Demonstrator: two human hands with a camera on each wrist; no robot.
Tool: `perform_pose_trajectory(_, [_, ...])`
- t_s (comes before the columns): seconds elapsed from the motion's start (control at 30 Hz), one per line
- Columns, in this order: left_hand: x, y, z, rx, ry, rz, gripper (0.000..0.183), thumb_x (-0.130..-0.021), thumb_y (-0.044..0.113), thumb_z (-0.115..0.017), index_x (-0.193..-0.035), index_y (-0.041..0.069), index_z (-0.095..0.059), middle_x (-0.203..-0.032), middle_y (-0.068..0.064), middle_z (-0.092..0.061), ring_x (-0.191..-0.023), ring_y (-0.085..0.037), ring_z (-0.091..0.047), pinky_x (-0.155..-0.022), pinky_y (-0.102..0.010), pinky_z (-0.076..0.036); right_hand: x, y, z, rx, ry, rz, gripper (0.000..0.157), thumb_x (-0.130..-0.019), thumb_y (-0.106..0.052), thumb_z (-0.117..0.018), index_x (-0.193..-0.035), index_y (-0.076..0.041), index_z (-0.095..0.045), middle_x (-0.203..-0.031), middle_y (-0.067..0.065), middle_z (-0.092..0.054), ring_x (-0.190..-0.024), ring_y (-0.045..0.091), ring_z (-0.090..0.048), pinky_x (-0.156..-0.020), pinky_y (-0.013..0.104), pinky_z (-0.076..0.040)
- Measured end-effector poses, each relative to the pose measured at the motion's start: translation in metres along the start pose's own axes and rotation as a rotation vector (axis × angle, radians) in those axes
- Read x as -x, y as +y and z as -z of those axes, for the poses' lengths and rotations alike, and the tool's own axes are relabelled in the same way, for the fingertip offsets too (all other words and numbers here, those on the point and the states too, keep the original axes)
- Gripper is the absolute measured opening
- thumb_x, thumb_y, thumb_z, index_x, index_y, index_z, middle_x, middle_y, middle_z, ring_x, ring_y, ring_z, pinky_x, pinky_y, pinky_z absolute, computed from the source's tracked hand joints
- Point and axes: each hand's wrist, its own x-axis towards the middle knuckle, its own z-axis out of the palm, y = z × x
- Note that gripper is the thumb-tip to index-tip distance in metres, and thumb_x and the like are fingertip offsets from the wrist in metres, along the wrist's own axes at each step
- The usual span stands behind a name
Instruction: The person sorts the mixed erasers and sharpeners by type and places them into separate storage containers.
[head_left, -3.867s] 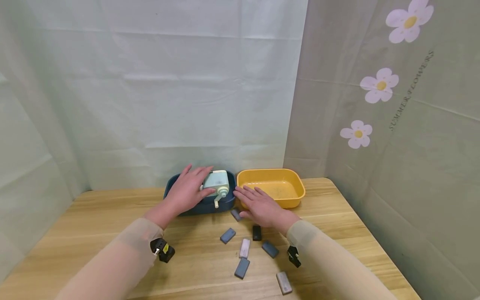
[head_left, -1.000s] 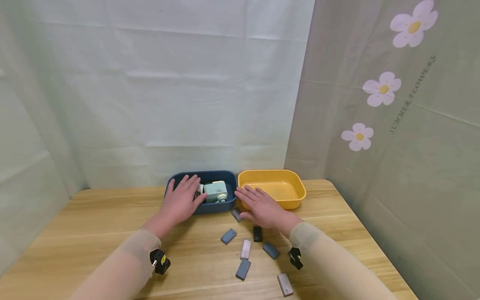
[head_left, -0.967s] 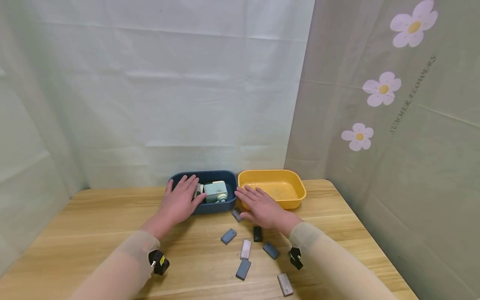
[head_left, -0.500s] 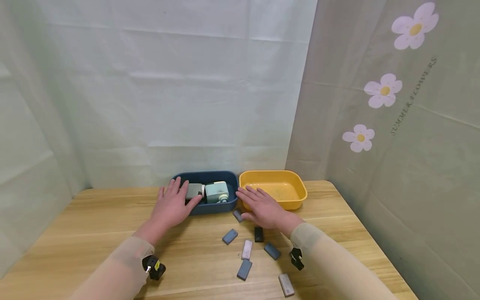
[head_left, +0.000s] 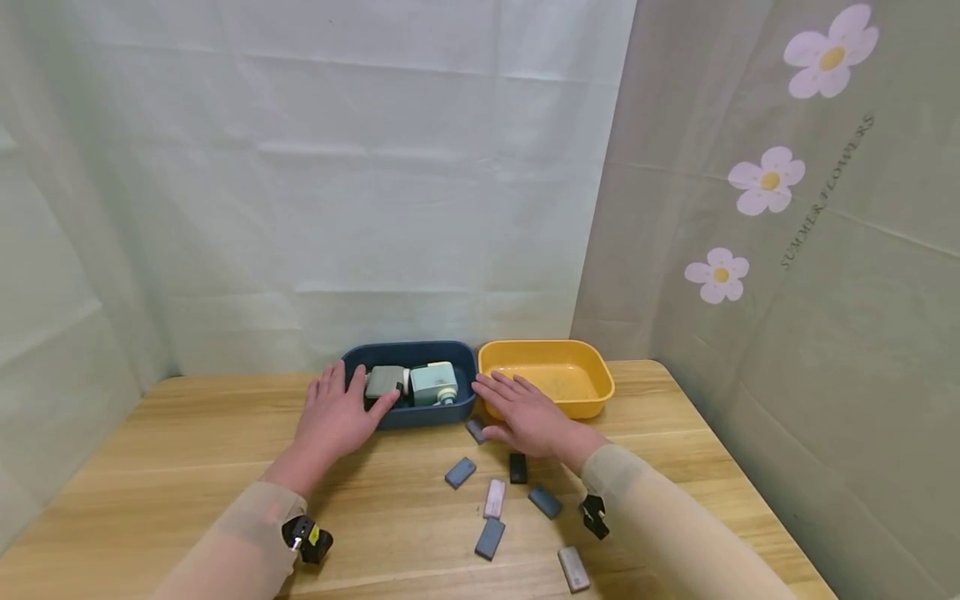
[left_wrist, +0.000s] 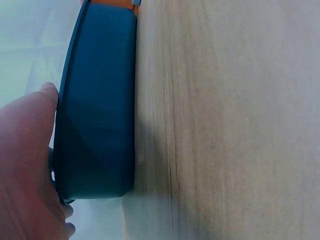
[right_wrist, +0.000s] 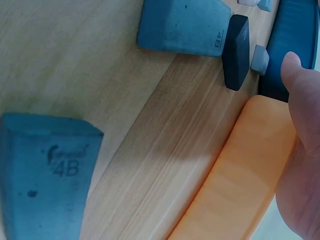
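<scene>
Across the back hangs a pale cloth (head_left: 360, 208), meeting on the right a grey-brown cloth (head_left: 840, 350) printed with pink flowers (head_left: 767, 181). Before them spreads a wood-grained surface (head_left: 187, 467). Near its far edge sit a blue bin (head_left: 431, 417) and, just to its right, a yellow bin (head_left: 587, 408). The left hand (head_left: 333, 421) lies over the blue bin's left end, fingers straight and close together, thumb spread apart across the near rim. The right hand (head_left: 531, 419) lies at the yellow bin's near left corner, fingers straight and slightly spread, thumb held away. Inside the blue bin, a grey device (head_left: 384, 381) lies between the left thumb and forefinger; whether they touch it I cannot tell. Beside it is a pale-blue device (head_left: 432, 383). Smallest are seven blocks (head_left: 490, 539), scattered nearer the viewer; the right wrist view shows "4B" on two.
</scene>
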Motion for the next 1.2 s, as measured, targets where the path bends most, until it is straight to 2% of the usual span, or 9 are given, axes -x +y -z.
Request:
perform_pose_trajectory(0.37, [-0.003,0.002,-0.002,0.007,-0.030,0.014,0.113,-0.106,0.084,-0.032,-0.170,-0.009,-0.028,-0.175,-0.043,-0.008,-0.163,-0.060,-0.006,-0.130,-0.071,-0.002,0.002,0.001,0.002,-0.008,0.003,-0.003,0.080,-0.112,-0.046,-0.063,-0.177,-0.014,-0.028,-0.183,0.005,-0.024,-0.169,0.030,-0.017,-0.136,0.050,-0.013])
perform_pose_trajectory(0.67, [-0.006,0.002,-0.002,-0.006,-0.047,0.002,0.110,-0.108,0.081,-0.033,-0.169,-0.010,-0.028,-0.174,-0.043,-0.008,-0.162,-0.061,-0.009,-0.131,-0.070,-0.001,0.002,0.005,0.002,-0.009,0.001,-0.011,0.078,-0.114,-0.048,-0.060,-0.178,-0.018,-0.026,-0.183,0.004,-0.023,-0.170,0.027,-0.017,-0.135,0.048,-0.014])
perform_pose_trajectory(0.93, [-0.008,0.004,-0.003,-0.013,-0.030,-0.008,0.108,-0.109,0.079,-0.034,-0.168,-0.011,-0.031,-0.174,-0.043,-0.011,-0.162,-0.061,-0.012,-0.131,-0.070,-0.004,0.004,0.008,0.004,0.009,0.067,0.031,0.075,-0.114,-0.045,-0.060,-0.176,-0.014,-0.030,-0.181,0.008,-0.029,-0.168,0.031,-0.025,-0.135,0.050,-0.015])
perform_pose_trajectory(1.2, [-0.014,0.006,-0.005,-0.015,-0.030,-0.002,0.107,-0.109,0.078,-0.034,-0.168,-0.011,-0.031,-0.174,-0.043,-0.010,-0.162,-0.061,-0.012,-0.131,-0.070,-0.004,0.016,0.008,0.012,0.051,0.082,0.000,0.076,-0.113,-0.046,-0.061,-0.175,-0.011,-0.033,-0.180,0.009,-0.032,-0.168,0.030,-0.024,-0.135,0.054,-0.016])
